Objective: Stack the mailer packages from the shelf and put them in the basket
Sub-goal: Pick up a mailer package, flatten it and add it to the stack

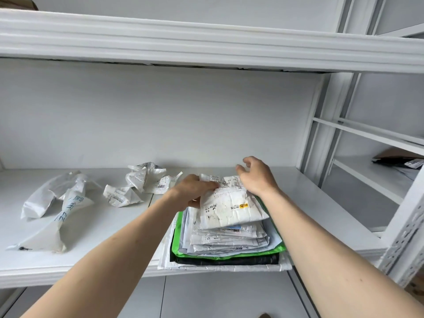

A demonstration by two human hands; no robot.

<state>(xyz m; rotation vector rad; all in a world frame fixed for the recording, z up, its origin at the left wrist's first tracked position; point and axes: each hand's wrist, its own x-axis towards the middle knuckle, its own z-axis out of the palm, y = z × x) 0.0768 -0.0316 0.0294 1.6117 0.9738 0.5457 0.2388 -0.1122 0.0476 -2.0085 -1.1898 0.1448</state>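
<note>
While the left hand [195,188] pinches the top mailer [231,205], the right hand [257,174] hovers open

I count one stack of mailer packages [226,228] on the shelf [96,262], too many layers to number exactly. Left of it lie three loose mailers [128,196], [146,177], [52,210]. Two hands: left hand [195,188], right hand [258,175].

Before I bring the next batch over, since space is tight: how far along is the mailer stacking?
Partly done. A stack of flat mailers already sits on the shelf. The left hand and right hand are settling the top white mailer onto it. Left: the crumpled mailers and the long white bag lie loose. No basket is in view.
</note>
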